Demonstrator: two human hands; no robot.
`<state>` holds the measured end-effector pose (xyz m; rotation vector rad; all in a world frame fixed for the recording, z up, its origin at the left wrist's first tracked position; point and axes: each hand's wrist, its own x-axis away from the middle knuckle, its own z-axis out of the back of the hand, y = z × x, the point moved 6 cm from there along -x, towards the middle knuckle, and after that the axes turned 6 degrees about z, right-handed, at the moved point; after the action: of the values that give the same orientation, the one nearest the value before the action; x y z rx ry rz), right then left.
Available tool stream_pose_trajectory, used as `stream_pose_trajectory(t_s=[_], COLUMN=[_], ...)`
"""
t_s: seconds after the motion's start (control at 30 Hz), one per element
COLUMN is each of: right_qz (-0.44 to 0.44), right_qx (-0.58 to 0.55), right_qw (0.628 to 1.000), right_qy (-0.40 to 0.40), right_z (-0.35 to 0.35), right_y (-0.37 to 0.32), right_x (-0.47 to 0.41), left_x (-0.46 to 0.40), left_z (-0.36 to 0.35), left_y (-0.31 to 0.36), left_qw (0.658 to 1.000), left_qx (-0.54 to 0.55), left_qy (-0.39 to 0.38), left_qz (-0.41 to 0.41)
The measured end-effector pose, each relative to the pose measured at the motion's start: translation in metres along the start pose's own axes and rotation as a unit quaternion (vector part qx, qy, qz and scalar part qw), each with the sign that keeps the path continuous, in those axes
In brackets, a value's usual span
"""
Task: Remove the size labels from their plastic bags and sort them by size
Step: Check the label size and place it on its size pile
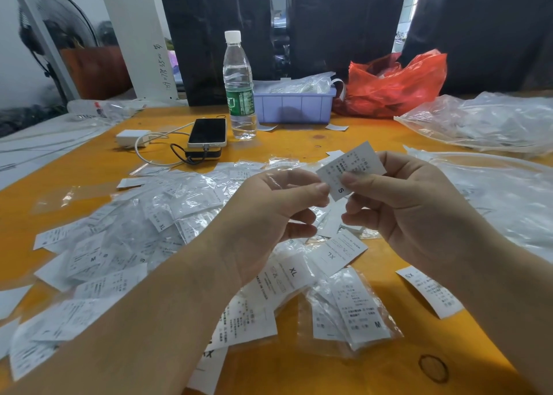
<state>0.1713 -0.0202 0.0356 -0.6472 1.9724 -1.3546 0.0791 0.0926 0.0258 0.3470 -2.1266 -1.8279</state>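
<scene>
White and papery, a small rectangular size label printed with an S (350, 170) sits pinched between the two hands, raised above the orange wooden surface (299, 138). The right hand (419, 212) holds the label between thumb and forefinger, thumb pressed flat on its printed face. The left hand (269, 215) pinches a thin clear plastic sleeve (284, 179) (crinkled, glossy, almost invisible against the skin) at the label's lower corner; its other fingers are curled loosely underneath.

Below and to the left of the hands spreads a heap of bagged white labels (134, 230), flat slips in shiny wrinkled film, some showing XL or M. Just under the right hand lies a bare XL label (341, 252), and nearer the wrist a bagged label marked M (362, 308).

Beyond the hands stand a clear ribbed plastic water bottle with a green wrapper (239, 86), a black smartphone (207, 132) with a white cable, and a lilac plastic tray (294, 107). Beyond the right hand slumps a crumpled red plastic bag (395, 86), with large clear plastic bags (484, 122) on the far right.
</scene>
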Motion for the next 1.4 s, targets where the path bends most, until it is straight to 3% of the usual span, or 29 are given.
stream_pose_trajectory(t_s=[0.3, 0.93, 1.2, 1.4], right_qz=[0.018, 0.008, -0.029, -0.035], right_qx=[0.042, -0.036, -0.028, 0.006], right_qw=[0.999, 0.997, 0.998, 0.999], right_qy=[0.007, 0.072, 0.040, -0.023], right_z=[0.002, -0.002, -0.005, -0.009], right_y=[0.002, 0.017, 0.018, 0.013], right_x=[0.000, 0.004, 0.004, 0.005], left_x=[0.001, 0.001, 0.002, 0.004], left_z=[0.000, 0.000, 0.004, 0.001], left_y=[0.002, 0.000, 0.000, 0.004], left_qw=[1.000, 0.998, 0.995, 0.997], left_qx=[-0.012, -0.050, -0.052, -0.045], left_qy=[0.003, 0.034, 0.068, 0.048], left_qz=[-0.005, -0.025, -0.049, -0.046])
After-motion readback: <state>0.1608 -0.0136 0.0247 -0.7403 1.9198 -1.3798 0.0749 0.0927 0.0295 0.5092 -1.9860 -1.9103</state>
